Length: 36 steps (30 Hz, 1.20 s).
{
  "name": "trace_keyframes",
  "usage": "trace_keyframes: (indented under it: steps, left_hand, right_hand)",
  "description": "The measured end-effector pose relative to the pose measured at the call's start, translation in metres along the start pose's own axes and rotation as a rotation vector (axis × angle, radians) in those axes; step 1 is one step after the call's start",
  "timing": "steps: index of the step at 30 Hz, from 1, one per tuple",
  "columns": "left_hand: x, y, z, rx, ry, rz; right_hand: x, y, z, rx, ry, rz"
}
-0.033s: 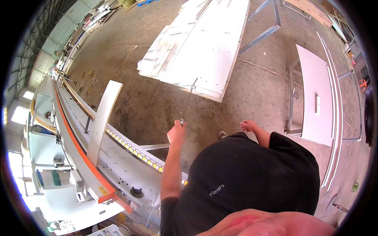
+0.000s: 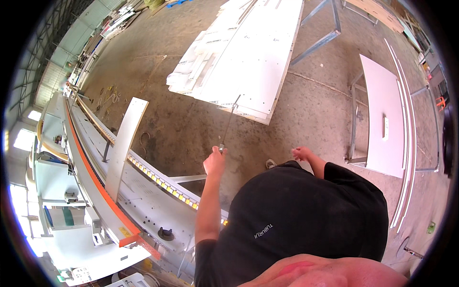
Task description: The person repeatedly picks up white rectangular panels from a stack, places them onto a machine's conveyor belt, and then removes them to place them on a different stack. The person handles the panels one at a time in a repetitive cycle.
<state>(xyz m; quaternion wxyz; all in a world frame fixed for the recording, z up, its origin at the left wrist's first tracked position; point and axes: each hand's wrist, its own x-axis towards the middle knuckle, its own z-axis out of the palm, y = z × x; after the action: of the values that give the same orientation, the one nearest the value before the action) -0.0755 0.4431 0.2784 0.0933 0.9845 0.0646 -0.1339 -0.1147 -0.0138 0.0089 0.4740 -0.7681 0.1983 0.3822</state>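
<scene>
My left hand [image 2: 214, 161] is closed around the near end of a thin metal rod with a hooked tip [image 2: 228, 125]. A small metal piece shows at the top of that grip. The rod points away from me, its tip overlapping in view the near edge of a stack of white boards [image 2: 244, 71]; I cannot tell whether they touch. My right hand [image 2: 300, 153] hangs beside my body with its fingers curled in, and nothing shows in them. To the left, a narrow white board [image 2: 125, 148] lies across a long machine bed [image 2: 148, 203] with an orange strip.
A yellow-and-white segmented strip [image 2: 162, 183] runs along the machine's near side. At the right, a large white panel [image 2: 382, 110] rests on a metal frame, a small white piece on it, with long thin strips beside it. Another metal frame [image 2: 318, 43] stands beyond the stack.
</scene>
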Motion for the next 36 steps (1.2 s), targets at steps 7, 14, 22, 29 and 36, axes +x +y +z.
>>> trace_keyframes:
  steps: [7, 14, 22, 29, 36]
  left_hand:
    - [-0.008, -0.006, 0.028, -0.054, -0.045, 0.008]
    - [-0.03, -0.046, 0.045, -0.097, -0.082, -0.118]
    - [-0.116, -0.136, 0.065, -0.165, -0.181, -0.24]
    - [-0.252, -0.151, 0.044, -0.295, -0.311, -0.135]
    - [-0.379, -0.187, 0.054, -0.29, -0.102, -0.372]
  right_hand:
    - [-0.027, 0.058, 0.003, 0.013, 0.004, 0.135]
    - [-0.024, 0.092, -0.01, -0.073, -0.05, 0.009]
    - [-0.049, -0.079, 0.003, -0.226, 0.288, -0.314]
    - [-0.039, -0.245, 0.071, 0.253, 0.067, -0.379]
    - [-0.044, -0.31, 0.189, -0.085, -0.113, -0.447]
